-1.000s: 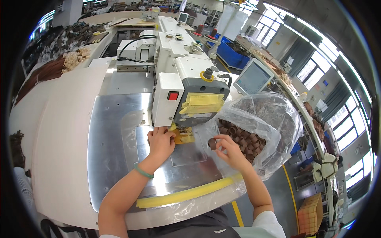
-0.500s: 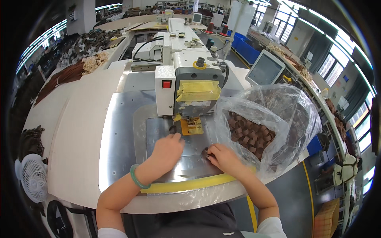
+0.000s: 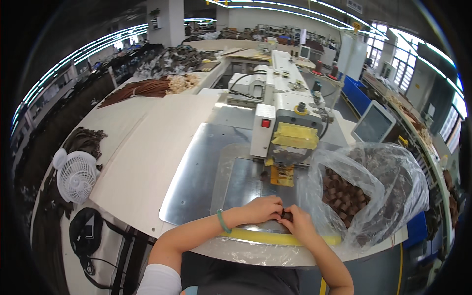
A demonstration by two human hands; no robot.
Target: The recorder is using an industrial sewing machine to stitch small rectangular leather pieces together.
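Pale tabletop (image 3: pixel 128 152) curves across the workshop, with a shiny metal plate (image 3: pixel 196 169) set under one white sewing machine (image 3: pixel 290 105). Near the table's front edge, just behind a yellow strip (image 3: pixel 282 237), the two hands meet over one small brown loop (image 3: pixel 286 215). Thumb and forefinger of the right hand (image 3: pixel 300 225) are pinched together on it, with hardly any gap; the left hand (image 3: pixel 264 209) has its fingers curled in against the same spot, though whether they grip the loop or only touch it I cannot tell. One green bracelet (image 3: pixel 223 221) circles the left wrist. Beside the right hand stands one clear plastic bag (image 3: pixel 400 172), holding a heap of brown loops (image 3: pixel 344 199) too many and too overlapped to count. One small dark piece (image 3: pixel 265 174) lies just left of the single orange-yellow clamp plate (image 3: pixel 282 177). Around these I count one white fan (image 3: pixel 76 179), one tilted screen (image 3: pixel 374 123) and two reddish thread cones (image 3: pixel 335 72). Half a second ago the hands were apart, the left near the clamp plate and the right nearer the bag; now they are together, and the view has turned leftward.
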